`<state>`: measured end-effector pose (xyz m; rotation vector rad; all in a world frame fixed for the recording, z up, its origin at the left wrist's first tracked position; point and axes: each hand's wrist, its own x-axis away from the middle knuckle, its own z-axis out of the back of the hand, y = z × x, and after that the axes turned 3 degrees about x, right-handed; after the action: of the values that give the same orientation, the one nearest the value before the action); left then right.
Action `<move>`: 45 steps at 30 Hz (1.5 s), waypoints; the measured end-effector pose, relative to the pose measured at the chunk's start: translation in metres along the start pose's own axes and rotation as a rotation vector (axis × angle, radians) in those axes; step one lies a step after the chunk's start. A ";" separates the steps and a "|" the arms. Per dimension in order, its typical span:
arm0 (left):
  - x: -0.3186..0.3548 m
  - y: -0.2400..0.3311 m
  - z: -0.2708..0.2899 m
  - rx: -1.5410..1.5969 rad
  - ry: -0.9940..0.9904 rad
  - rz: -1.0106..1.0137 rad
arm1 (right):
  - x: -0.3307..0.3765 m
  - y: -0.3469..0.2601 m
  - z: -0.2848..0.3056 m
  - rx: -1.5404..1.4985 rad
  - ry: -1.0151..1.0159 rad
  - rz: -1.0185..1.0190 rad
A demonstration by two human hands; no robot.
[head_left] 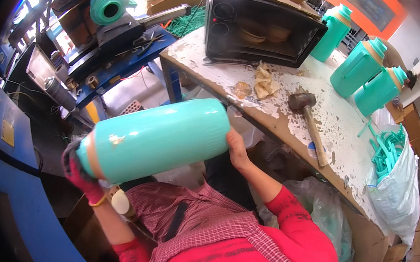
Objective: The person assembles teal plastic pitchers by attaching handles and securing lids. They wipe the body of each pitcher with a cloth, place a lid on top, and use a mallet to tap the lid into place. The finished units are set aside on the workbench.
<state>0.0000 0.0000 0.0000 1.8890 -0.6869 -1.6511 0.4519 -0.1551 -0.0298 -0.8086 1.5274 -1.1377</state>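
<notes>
A large teal thermos flask with a beige ring near one end lies slantwise in the air above my lap, held between both hands. My left hand, in a dark and pink glove, is closed around the narrower left end beside the ring. At the wide right end, my bare right hand presses against the base, its fingers partly hidden behind the flask. Across the worktable lies a mallet with a wooden handle, near a crumpled brown scrap.
A black toaster oven with bowl-like pieces inside stands on the table. Beyond it are three teal flasks. A white sack of green plastic strips leans at the right edge. Machinery with a teal part stands left, near a blue cabinet.
</notes>
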 end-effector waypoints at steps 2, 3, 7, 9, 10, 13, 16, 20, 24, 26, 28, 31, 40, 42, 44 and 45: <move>-0.014 0.022 -0.003 0.131 -0.006 -0.020 | -0.018 -0.015 0.040 0.461 -0.286 0.130; -0.019 0.034 -0.001 0.007 0.073 0.003 | -0.045 -0.012 0.065 0.639 -0.221 0.269; -0.049 0.045 -0.001 -0.009 -0.162 -0.004 | -0.139 0.015 0.169 1.622 0.176 0.374; -0.052 0.034 -0.012 -0.050 -0.247 0.132 | -0.138 0.029 0.180 1.518 -0.073 0.052; -0.051 0.026 -0.016 -0.034 -0.301 0.200 | -0.128 0.030 0.169 1.398 -0.040 0.144; -0.034 -0.013 -0.041 -0.013 -0.361 0.482 | -0.074 -0.004 0.112 1.077 -0.010 0.305; -0.026 -0.045 -0.066 0.093 -0.523 0.543 | 0.004 -0.020 0.054 0.850 -0.119 0.254; -0.026 -0.070 -0.078 0.185 -0.578 0.601 | 0.079 -0.024 0.015 0.802 -0.160 0.381; -0.018 -0.072 -0.076 0.189 -0.559 0.625 | 0.122 -0.025 -0.017 0.737 -0.303 0.373; -0.006 -0.078 -0.076 0.245 -0.521 0.659 | 0.136 -0.028 -0.026 0.667 -0.356 0.380; -0.003 -0.082 -0.075 0.266 -0.492 0.678 | 0.135 -0.027 -0.026 0.621 -0.333 0.501; 0.004 -0.080 -0.067 0.244 -0.508 0.721 | 0.139 -0.022 -0.017 0.756 -0.446 0.247; 0.006 -0.076 -0.055 0.273 -0.521 0.707 | 0.076 -0.023 -0.012 0.808 -0.241 0.542; 0.011 -0.077 -0.050 0.268 -0.451 0.716 | 0.016 -0.019 0.018 0.923 -0.031 0.656; 0.016 -0.073 -0.044 0.143 -0.367 0.759 | -0.048 -0.013 0.070 1.152 0.232 0.769; 0.020 -0.069 -0.042 0.082 -0.368 0.806 | -0.077 -0.010 0.098 1.271 0.370 0.826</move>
<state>0.0464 0.0391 -0.0568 1.0948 -1.4484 -1.4194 0.5651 -0.1137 0.0019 0.8465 0.8961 -1.2974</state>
